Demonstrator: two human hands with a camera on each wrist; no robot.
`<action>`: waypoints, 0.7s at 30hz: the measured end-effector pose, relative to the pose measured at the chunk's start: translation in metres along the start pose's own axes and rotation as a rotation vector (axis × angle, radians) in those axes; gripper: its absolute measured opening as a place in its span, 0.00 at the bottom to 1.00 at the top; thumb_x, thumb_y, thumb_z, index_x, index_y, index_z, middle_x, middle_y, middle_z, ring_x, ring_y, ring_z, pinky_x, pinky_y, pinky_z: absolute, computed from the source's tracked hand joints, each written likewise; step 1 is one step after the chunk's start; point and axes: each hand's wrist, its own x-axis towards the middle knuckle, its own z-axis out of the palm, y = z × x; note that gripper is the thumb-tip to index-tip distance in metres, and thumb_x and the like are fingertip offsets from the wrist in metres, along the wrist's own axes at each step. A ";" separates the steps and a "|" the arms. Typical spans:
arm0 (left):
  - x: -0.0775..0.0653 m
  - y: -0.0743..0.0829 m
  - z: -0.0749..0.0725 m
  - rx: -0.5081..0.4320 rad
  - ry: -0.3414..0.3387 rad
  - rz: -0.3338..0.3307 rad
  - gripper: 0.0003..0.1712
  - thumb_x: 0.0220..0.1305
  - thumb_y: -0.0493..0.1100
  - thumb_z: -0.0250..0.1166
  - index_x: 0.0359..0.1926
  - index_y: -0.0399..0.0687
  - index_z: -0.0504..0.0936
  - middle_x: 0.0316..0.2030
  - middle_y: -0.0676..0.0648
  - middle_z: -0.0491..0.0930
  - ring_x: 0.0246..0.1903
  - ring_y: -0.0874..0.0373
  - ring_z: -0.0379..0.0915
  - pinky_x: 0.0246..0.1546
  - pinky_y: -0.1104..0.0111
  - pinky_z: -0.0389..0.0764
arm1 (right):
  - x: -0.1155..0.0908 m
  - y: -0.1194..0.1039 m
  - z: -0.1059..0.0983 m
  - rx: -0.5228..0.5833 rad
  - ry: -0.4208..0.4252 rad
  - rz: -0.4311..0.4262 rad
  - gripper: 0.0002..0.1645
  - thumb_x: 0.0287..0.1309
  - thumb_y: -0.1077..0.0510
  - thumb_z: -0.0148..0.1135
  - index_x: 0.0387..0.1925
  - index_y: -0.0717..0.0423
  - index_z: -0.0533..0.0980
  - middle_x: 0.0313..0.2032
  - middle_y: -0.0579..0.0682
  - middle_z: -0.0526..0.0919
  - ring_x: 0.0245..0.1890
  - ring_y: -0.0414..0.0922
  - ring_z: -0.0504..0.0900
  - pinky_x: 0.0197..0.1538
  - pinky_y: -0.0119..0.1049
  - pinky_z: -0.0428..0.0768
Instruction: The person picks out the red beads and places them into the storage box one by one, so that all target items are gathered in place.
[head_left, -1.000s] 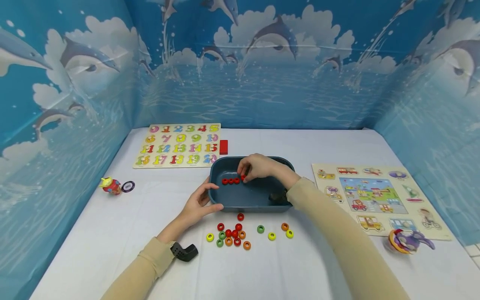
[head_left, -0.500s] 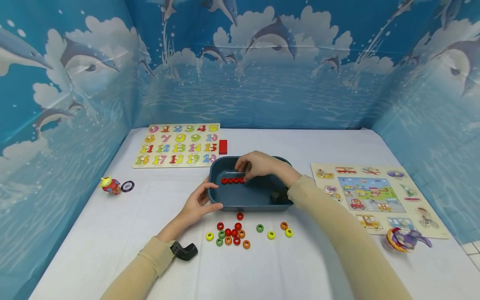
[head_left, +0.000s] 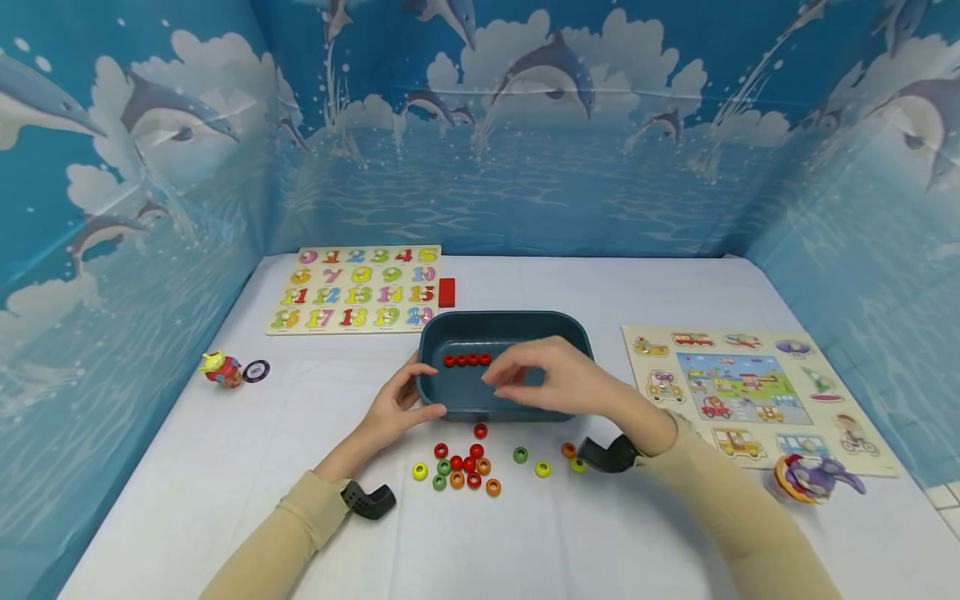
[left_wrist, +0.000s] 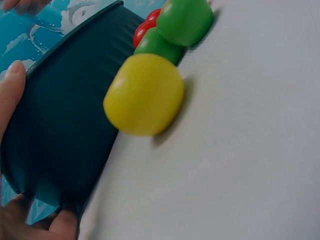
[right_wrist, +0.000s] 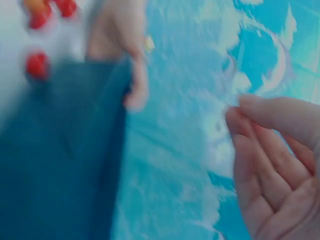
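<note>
- The left hand [head_left: 393, 408] holds the left end of the dark blue tray [head_left: 459, 393], its fingers over the end rim and its thumb at the near corner.
- The right hand [head_left: 566, 380] is above the right part of the tray, fingers loosely bent, thumb and forefinger tips close together, with no bead visible between them.
- A row of four red beads [head_left: 467, 360] lies inside the tray, between the two hands, just left of the right fingertips.
- On the white-covered bench [head_left: 187, 483], to the right of the left hand and in front of the tray, sits a cluster of loose beads [head_left: 469, 465] in red, orange, green and yellow.
- Nearer the right hand, below it, are a green bead [head_left: 521, 455], a yellow bead [head_left: 542, 469], an orange bead [head_left: 568, 450] and another yellow one partly covered by the black wrist device [head_left: 609, 455].
- Beyond the left hand lie a number board [head_left: 358, 290] and a red block [head_left: 447, 292]; to its left, a small toy figure [head_left: 222, 369] beside a round disc [head_left: 257, 371].
- Right of the right hand lie a picture board [head_left: 742, 390] and a purple toy [head_left: 813, 481].
</note>
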 end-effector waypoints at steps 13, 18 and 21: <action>0.005 -0.025 -0.004 0.047 0.010 0.052 0.32 0.51 0.42 0.67 0.55 0.39 0.64 0.68 0.49 0.40 0.64 0.50 0.46 0.57 0.62 0.62 | -0.039 0.014 0.076 -0.071 -0.032 0.164 0.13 0.48 0.61 0.65 0.39 0.53 0.78 0.34 0.44 0.81 0.28 0.29 0.75 0.29 0.23 0.76; 0.004 -0.021 -0.003 0.062 0.020 0.024 0.33 0.52 0.43 0.66 0.58 0.42 0.63 0.68 0.51 0.40 0.64 0.53 0.47 0.57 0.62 0.61 | -0.040 0.019 0.082 -0.131 -0.024 0.199 0.14 0.49 0.60 0.64 0.41 0.52 0.77 0.34 0.43 0.81 0.28 0.29 0.75 0.29 0.24 0.77; 0.003 -0.018 -0.002 0.058 0.019 0.011 0.34 0.53 0.43 0.65 0.60 0.43 0.62 0.68 0.51 0.39 0.64 0.54 0.46 0.58 0.61 0.60 | -0.041 0.025 0.086 -0.170 -0.020 0.232 0.15 0.51 0.58 0.63 0.43 0.50 0.77 0.34 0.41 0.81 0.29 0.29 0.74 0.29 0.24 0.76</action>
